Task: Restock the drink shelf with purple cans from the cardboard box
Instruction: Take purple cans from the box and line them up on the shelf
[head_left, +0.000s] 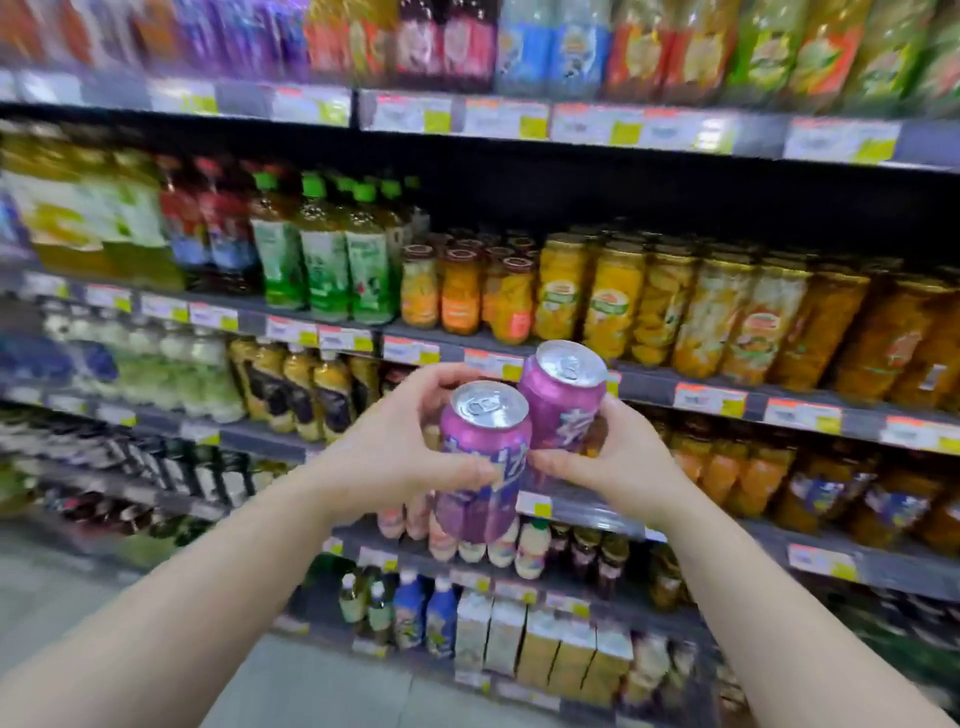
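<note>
Before the drink shelf (519, 347), at chest height, the person holds 2 purple cans close together, both upright and touching or nearly so. On the left, the left hand (400, 462) is wrapped around the nearer can (483, 457), thumb across its printed front and fingers curled behind its top rim. To the right, the right hand (608, 467) grips the farther can (563, 400) from below and beside, its thumb reaching over toward the nearer can. Both cans are sealed, with pull tabs flat on silver lids. They hang in the air in front of the shelf edge, not yet set down

To place them well, I judge each should be kept upright, eased into a free gap 1 at a time, label facing out, and slid back without knocking neighbouring stock. Where the purple cans belong is unclear: no matching row shows in this blurred view

Along the middle shelf from left to right stand green-capped bottles (322, 260) of tea-coloured drink, then small jars (462, 291) of orange fruit, then taller jars (613, 301) of yellow fruit in syrup. Low down sit cartons (540, 654) in a row. The cardboard box is out of view
</note>
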